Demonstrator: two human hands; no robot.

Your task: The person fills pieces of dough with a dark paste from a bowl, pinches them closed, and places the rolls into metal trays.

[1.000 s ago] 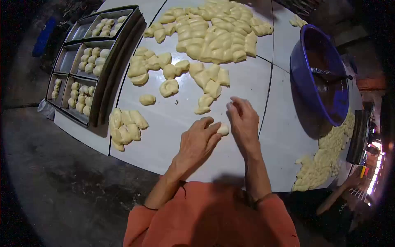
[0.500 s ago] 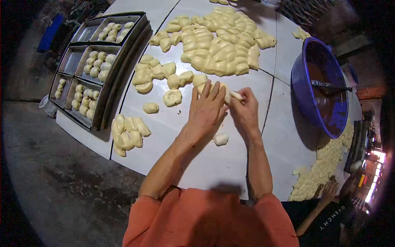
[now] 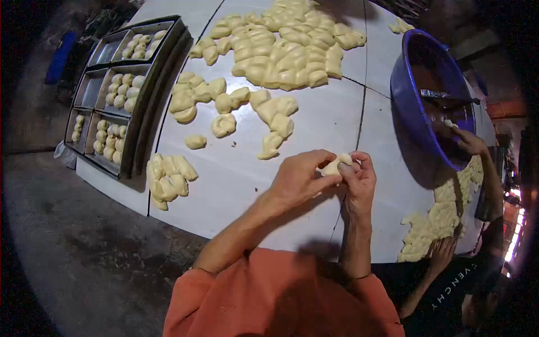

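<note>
Over the black-seamed, glossy white desk (image 3: pixel 224 185), the left hand (image 3: pixel 300 177) and right hand (image 3: pixel 361 181) grasp a small, pale-cream, rounded dough piece (image 3: pixel 335 166) between their fingers (image 3: pixel 350 175) — uneven pinching could tear its surface, and a loosened hold could let it drop.

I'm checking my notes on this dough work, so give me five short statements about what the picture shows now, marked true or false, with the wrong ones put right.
1. The left hand and right hand hold one dough piece together. True.
2. In the picture, the purple basin stands left of the large dough mass. False: it stands to the right.
3. A co-worker's hand reaches to the basin. True.
4. The dough balls lie in the basin. False: they lie in metal pans.
5. The wearer's right sleeve is orange. True.
</note>
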